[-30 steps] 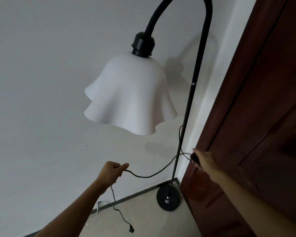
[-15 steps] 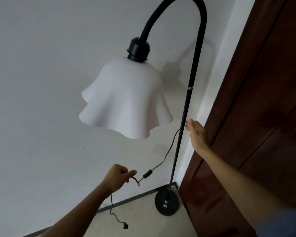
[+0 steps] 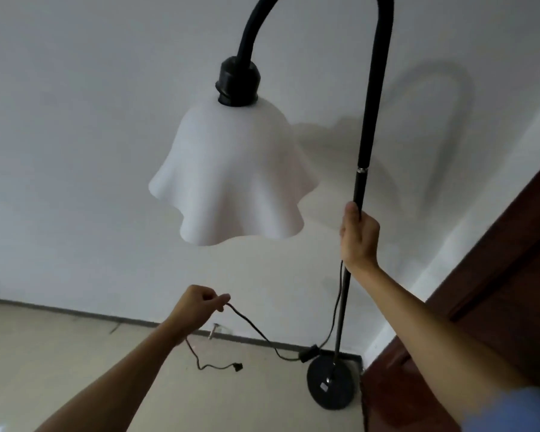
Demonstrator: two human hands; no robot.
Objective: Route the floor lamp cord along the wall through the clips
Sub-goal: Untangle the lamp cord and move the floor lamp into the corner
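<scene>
A black floor lamp with a wavy white shade (image 3: 231,176) stands by the white wall on a round black base (image 3: 331,386). My right hand (image 3: 359,235) is shut around the lamp pole (image 3: 368,104) below its silver joint. My left hand (image 3: 200,308) pinches the thin black cord (image 3: 253,327). From that hand the cord sags to an inline switch (image 3: 309,352) near the base, then climbs along the pole. Its plug end (image 3: 237,366) hangs below my left wrist over the floor. A small metal clip (image 3: 214,330) sticks out at the skirting.
A dark red-brown wooden door (image 3: 496,291) fills the right side, close to the lamp base. A grey skirting strip (image 3: 75,313) runs along the foot of the wall (image 3: 75,120). Beige floor (image 3: 60,369) spreads to the left.
My right hand let go of the cord switch, rose, and closed around the lamp pole. The switch dropped toward the base. My left hand kept its hold on the cord.
</scene>
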